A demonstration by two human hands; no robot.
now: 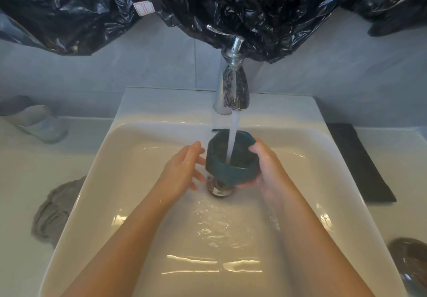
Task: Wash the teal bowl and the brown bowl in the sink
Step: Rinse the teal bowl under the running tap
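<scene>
Teal bowl [227,169] sits mouth-up over the sink [115,181] drain, with the faucet [233,84] stream landing inside. Best bet: tilt and rotate so the flow sweeps every wall, and rub inside. Right hand [265,169] grips it, thumb at rim, fingers underneath. Left hand [182,169] is loose and spread just beside it; contact unclear. Brown bowl [411,259] is on the counter to the right.

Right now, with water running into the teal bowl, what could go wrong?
One: only the right hand grips the wet teal faceted bowl; the left hand is open beside it, so the bowl might slip into the white ceramic sink. Two: the stream from the chrome tap lands inside the bowl and could splash over its rim.
</scene>
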